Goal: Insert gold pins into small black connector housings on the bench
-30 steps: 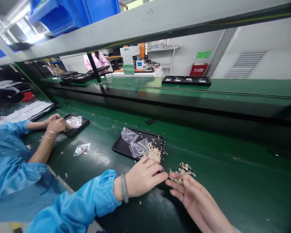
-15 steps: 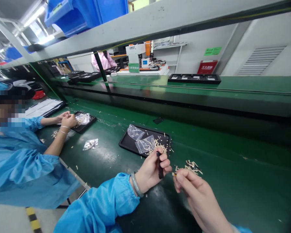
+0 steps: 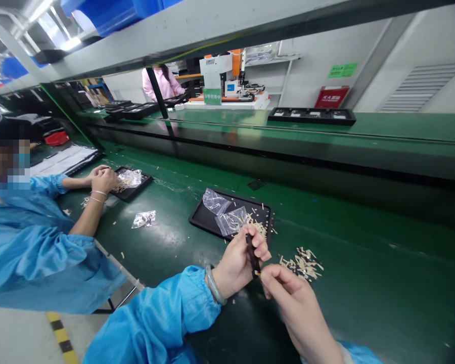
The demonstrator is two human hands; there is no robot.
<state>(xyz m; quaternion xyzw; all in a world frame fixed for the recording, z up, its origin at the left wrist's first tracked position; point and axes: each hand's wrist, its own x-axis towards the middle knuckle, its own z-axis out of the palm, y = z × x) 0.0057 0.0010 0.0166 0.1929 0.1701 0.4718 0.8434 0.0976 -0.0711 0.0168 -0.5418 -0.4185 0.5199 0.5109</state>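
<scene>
My left hand [image 3: 240, 258] is closed around a narrow black bar-shaped part [image 3: 252, 255], held tilted above the table. At the lower end of that part, the thumb and fingers of my right hand [image 3: 288, 290] pinch a tiny piece [image 3: 258, 273] with a yellowish and pale tip; its kind is too small to tell. Just behind my left hand lies a black tray [image 3: 202, 218] with clear plastic bags [image 3: 232, 221] and many small beige strips [image 3: 258, 225]. Beyond my right hand is a loose pile of beige and dark strips [image 3: 303, 264] on the green tabletop.
To the left, a co-worker in a blue smock [image 3: 45, 247] handles something over another black tray [image 3: 136, 191]. A small clear bag [image 3: 144, 219] lies between us. A raised green shelf [image 3: 227, 121] with a black compartment tray [image 3: 311, 116] runs along the back.
My right hand has moved left, bringing the tiny piece up to the lower end of the black part. My left hand keeps its hold, and the view has shifted slightly.
</scene>
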